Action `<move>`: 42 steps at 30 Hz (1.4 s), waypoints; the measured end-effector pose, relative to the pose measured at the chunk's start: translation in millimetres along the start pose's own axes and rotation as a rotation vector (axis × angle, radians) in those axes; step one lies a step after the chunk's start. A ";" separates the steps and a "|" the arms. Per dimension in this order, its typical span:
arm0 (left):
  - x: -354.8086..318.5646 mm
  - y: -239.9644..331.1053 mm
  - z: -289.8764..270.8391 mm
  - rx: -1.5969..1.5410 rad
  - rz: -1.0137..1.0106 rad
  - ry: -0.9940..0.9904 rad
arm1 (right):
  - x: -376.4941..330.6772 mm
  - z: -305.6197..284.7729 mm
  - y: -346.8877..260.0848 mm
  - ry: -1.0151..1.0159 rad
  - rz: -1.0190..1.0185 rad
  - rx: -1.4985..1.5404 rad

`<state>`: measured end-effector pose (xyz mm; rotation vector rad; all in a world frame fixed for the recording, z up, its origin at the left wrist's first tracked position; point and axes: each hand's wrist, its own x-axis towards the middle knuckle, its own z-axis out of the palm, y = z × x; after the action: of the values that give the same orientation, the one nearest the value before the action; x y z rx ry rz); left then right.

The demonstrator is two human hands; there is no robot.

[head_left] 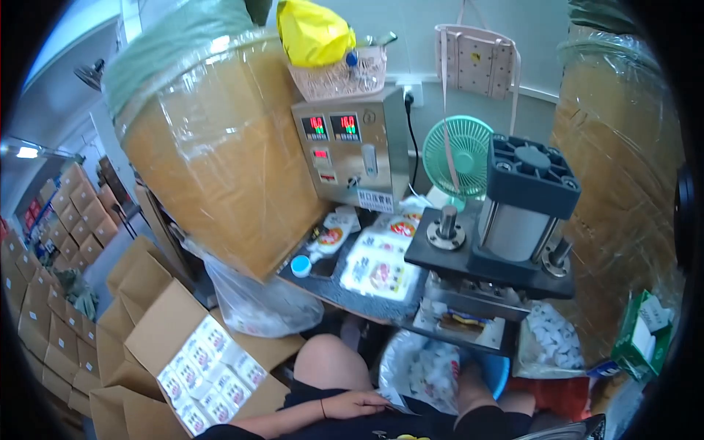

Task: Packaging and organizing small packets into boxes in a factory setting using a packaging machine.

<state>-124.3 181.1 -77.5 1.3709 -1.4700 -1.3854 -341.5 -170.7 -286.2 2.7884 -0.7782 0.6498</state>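
Note:
My left hand [358, 403] rests low over my lap, its fingers closed on the edge of a small flat pale piece [397, 402], possibly a pouch or card. My right forearm [473, 385] reaches forward beside a blue tub [501, 374] lined with a clear bag of white scraps [431, 374]. The hand at its end is hidden beneath the press. That press [517, 227] has a dark top block, a silver cylinder and metal posts. Printed white pouches [378, 268] lie stacked on the dark worktable [323, 282] to its left.
An open carton [165, 315] at left holds rows of printed white packs [213, 374]. A steel control box [352, 158] stands behind the table, near a green fan [460, 155]. A large wrapped carton [220, 147] rises at left. A bag of white scraps [551, 337] sits right.

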 end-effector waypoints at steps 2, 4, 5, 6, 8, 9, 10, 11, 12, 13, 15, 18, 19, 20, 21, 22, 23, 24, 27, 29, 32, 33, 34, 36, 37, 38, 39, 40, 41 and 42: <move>3.4 20.1 -4.3 -0.242 -0.038 -0.009 | 2.6 -1.6 5.5 -0.080 0.012 0.020; 15.1 19.2 -14.3 -0.275 -0.086 -0.001 | 13.3 7.9 13.1 -0.182 0.019 0.018; 18.3 18.9 -19.0 -0.225 -0.026 -0.078 | 15.1 11.2 12.6 -0.243 0.027 0.013; 21.1 19.7 -21.5 -0.180 0.034 -0.159 | 11.8 11.7 10.1 -0.310 0.039 0.006; 32.0 15.6 -31.1 -0.126 0.114 -0.288 | 3.1 9.8 5.1 -0.479 0.122 -0.020; 35.1 12.5 -31.0 -0.095 0.156 -0.305 | 12.9 16.5 5.4 -0.564 0.122 -0.030; 38.1 27.7 -34.6 -0.065 0.117 -0.330 | 15.4 17.9 4.5 -0.659 0.153 -0.045; 45.2 17.4 -37.0 -0.018 0.127 -0.306 | 9.5 14.2 1.6 -0.767 0.225 -0.055; 44.8 3.1 -26.5 0.015 0.129 -0.206 | 53.2 -25.1 -3.3 -0.979 0.126 0.044; 46.6 14.7 -23.3 0.007 0.007 -0.139 | 45.1 -35.5 -2.6 -0.800 0.094 0.086; 56.3 22.9 -20.6 -0.043 -0.104 0.031 | 42.3 -71.2 -14.5 -0.588 0.177 0.240; 70.4 69.3 -31.3 0.093 -0.221 0.249 | 57.6 -197.7 -31.7 -0.501 0.041 0.512; 76.3 65.5 -30.4 -0.007 -0.100 0.319 | 57.7 -234.9 -38.6 -0.502 0.093 0.546; 80.2 70.4 -30.7 -0.021 0.009 0.363 | 56.2 -262.1 -41.2 -0.500 0.148 0.580; 84.1 77.4 -33.4 0.025 0.027 0.349 | 51.3 -281.7 -38.1 -0.415 0.196 0.702; 85.3 87.5 -32.4 -0.065 -0.022 0.365 | 59.8 -310.0 -42.5 -0.365 0.235 0.693; 88.1 92.9 -31.0 -0.079 -0.009 0.353 | 64.9 -327.7 -42.4 -0.248 0.312 0.865; 89.2 93.1 -29.2 -0.083 0.005 0.346 | 69.8 -340.7 -43.8 -0.114 0.386 1.035; 92.8 81.1 -18.8 -0.031 0.047 0.339 | 98.4 -383.2 -61.5 -0.008 0.347 1.328; 85.7 92.8 -11.5 0.018 0.011 0.295 | 112.1 -383.2 -65.4 0.118 0.131 1.039; 86.6 106.5 0.4 -0.116 0.009 0.222 | 113.1 -380.3 -73.9 -0.030 0.171 0.893; 83.9 118.4 2.5 -0.181 -0.040 0.184 | 111.3 -379.2 -71.0 -0.025 0.160 0.892; 84.7 103.8 10.3 -0.400 -0.030 0.097 | 107.4 -376.5 -65.3 -0.064 0.149 0.807; 86.2 115.1 17.9 -0.620 -0.036 -0.015 | 107.4 -385.1 -59.4 -0.164 0.105 0.714; 86.7 115.3 20.6 -0.635 -0.063 -0.072 | 109.7 -388.7 -56.3 -0.168 0.101 0.711; 90.4 117.2 22.0 -0.639 -0.058 -0.069 | 113.3 -390.3 -52.3 -0.232 0.054 0.722; 91.0 120.2 23.1 -0.741 -0.100 -0.101 | 114.9 -389.8 -50.6 -0.294 0.006 0.742; 91.1 122.2 22.2 -0.842 -0.137 -0.132 | 117.2 -385.7 -47.8 -0.245 -0.028 0.737; 90.5 115.9 21.3 -0.851 -0.111 -0.141 | 113.7 -374.1 -30.0 -0.190 -0.006 0.536; 93.3 113.8 19.5 -0.853 -0.107 -0.145 | 110.2 -367.5 -13.3 -0.136 0.024 0.321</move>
<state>-188.5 81.7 12.3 0.8074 -0.7112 -1.8985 -383.3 -107.3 90.1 3.1472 -0.7963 0.6446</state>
